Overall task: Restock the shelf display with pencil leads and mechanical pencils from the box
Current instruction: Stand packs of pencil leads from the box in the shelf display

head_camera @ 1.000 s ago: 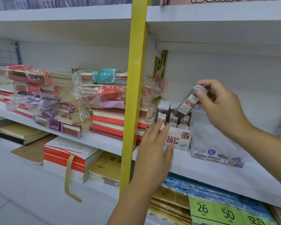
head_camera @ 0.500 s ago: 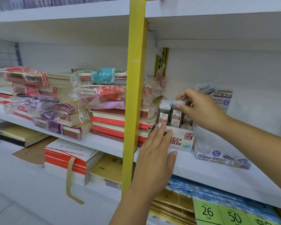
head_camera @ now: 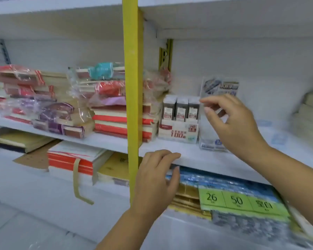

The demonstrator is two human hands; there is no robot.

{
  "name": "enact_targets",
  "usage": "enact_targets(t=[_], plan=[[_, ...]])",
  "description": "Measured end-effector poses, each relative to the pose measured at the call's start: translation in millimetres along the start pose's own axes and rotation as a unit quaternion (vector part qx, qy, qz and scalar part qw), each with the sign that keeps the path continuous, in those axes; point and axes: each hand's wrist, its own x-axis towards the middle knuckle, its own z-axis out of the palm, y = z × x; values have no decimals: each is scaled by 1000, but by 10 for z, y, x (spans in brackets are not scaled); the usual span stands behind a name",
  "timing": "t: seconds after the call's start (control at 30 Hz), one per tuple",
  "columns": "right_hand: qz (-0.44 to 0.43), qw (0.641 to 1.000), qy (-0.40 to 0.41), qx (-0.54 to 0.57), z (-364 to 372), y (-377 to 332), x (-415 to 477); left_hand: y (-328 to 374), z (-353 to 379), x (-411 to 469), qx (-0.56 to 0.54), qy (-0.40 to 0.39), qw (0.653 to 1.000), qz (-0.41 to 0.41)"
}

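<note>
A: Where is the stock found?
B: Three lead cases are found upright, side by side, in the white display box on the shelf, at three o'clock of the yellow post.
A: And the hands?
B: The right hand is recorded at three o'clock of the cases, fingers loosely spread, nothing held. The left hand is noted at six o'clock of the box, by the shelf edge, fingers slackly curled, nothing gripped. Contact with the shelf cannot be confirmed.

Lead tubes in display box, left of pencil pack.
</note>
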Motion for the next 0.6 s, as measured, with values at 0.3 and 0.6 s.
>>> enact_targets(t=[0.3,0.6], plan=[[396,836,-350,149,704,539,-2948,-149,462,-2295,-34,-474,816,-329],[575,688,-413,157,1690,901,-4371,-280,731,-3361,-167,-501,636,-562]])
